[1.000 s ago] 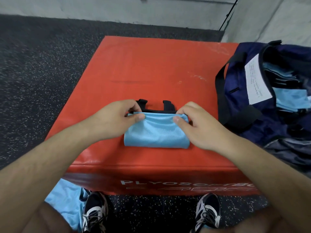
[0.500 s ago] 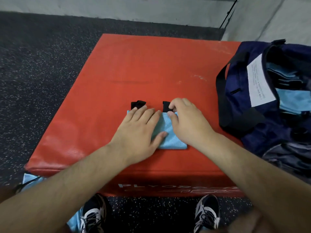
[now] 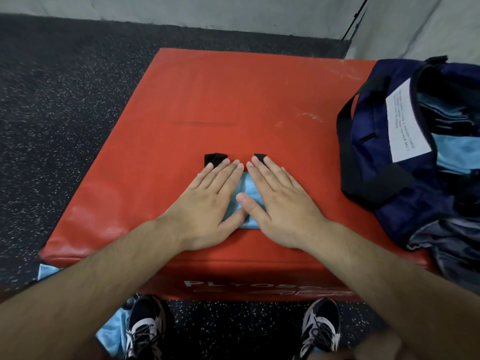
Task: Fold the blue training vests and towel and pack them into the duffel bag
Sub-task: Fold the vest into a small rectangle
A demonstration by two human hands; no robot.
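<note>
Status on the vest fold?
Left hand and right hand flat, pressing folded blue vest on red box. Duffel bag open at right; nothing between.

Single head-worn wide-angle view: the camera is looking forward and steeply down over the red plyo box (image 3: 233, 100), sitting close above the forearms. The left hand (image 3: 207, 201) and right hand (image 3: 283, 203) are lying near centre; shoes (image 3: 145, 326) are showing at the bottom edge, the duffel bag (image 3: 415, 203) at right, the wall (image 3: 207, 11) along the top.
</note>
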